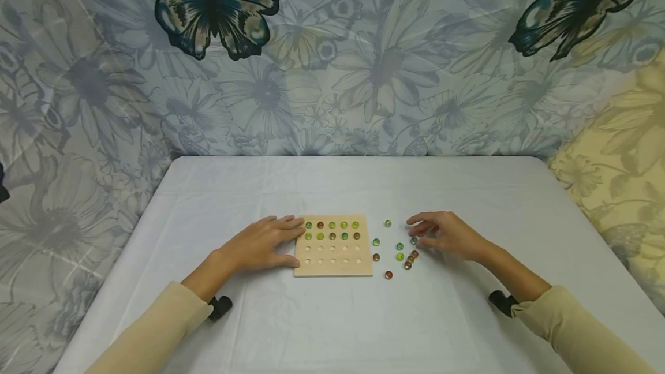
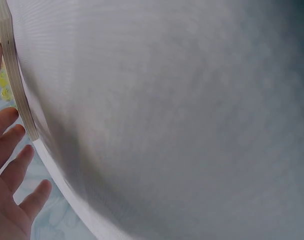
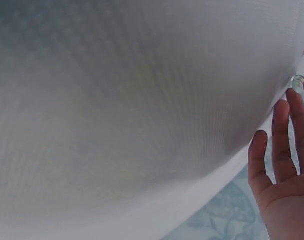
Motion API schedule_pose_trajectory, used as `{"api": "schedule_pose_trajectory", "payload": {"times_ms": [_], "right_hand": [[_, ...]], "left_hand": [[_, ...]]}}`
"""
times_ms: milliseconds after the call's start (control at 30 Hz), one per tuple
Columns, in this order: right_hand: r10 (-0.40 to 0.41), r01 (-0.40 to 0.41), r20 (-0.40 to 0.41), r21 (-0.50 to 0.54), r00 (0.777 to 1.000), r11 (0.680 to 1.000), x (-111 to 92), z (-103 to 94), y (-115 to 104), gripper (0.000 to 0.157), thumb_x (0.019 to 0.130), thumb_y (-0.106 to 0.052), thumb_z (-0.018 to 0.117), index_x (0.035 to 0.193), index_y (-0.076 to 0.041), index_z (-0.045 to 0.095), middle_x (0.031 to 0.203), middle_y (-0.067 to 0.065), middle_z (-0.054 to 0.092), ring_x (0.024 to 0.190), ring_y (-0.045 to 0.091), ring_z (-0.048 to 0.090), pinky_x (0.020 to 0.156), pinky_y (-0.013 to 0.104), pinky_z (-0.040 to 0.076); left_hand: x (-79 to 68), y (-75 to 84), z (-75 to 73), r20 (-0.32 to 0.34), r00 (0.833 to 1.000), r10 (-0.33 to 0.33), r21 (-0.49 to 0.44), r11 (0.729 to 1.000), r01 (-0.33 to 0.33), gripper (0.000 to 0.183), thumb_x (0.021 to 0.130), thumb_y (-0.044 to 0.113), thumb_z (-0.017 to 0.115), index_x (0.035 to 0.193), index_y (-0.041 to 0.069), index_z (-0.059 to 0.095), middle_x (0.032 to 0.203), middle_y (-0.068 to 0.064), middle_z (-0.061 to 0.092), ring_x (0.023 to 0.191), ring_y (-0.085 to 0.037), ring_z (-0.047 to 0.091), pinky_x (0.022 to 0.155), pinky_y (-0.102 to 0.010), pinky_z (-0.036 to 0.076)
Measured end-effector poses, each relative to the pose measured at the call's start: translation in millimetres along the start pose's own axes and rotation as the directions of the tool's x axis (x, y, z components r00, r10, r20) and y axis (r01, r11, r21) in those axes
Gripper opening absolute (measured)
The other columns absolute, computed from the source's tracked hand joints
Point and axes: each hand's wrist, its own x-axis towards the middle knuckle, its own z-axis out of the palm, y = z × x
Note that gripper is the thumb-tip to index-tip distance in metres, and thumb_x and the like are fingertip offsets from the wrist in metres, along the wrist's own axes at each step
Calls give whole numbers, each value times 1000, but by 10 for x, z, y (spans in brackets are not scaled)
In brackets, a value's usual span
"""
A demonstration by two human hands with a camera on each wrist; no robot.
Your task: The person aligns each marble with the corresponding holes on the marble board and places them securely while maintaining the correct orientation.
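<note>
A light wooden board lies on the table, its two far rows of holes filled with green, yellow-green and brown glass marbles. The two near rows show bare holes. My left hand rests at the board's left edge, fingers spread, thumb near the front corner. In the left wrist view its fingers are extended beside the board's side. My right hand reaches over the loose marbles, index finger and thumb close around a dark green marble. Its fingers look loosely bent in the right wrist view, near a clear marble.
Between board and right hand lie loose marbles: green ones, a yellow-green one, and several reddish-brown ones, one nearest the front. A white cloth covers the table. Behind it hangs a butterfly-and-flower print fabric.
</note>
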Motion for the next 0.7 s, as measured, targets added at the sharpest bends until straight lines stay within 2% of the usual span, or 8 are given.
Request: {"api": "schedule_pose_trajectory", "payload": {"times_ms": [300,700], "right_hand": [[6,-6,0,-18,1000,1000,10,7,-9,39,77,-6,73,115,-6,62,95,-5,70,93,15,63,79,37,49],[-16,15,-21,-41,1000,999,14,25,2,38,76,-3,74,112,-6,63,91,-6,70,93,16,63,77,34,49]], "left_hand": [[8,10,0,26,1000,-8,-12,1000,8,75,81,61,57,139,16,44,147,0,33,135,-17,30,108,-41,26],[28,-4,-14,8,999,35,49,998,-36,75,81,62,56,138,15,46,145,0,37,133,-23,34,106,-46,28]]}}
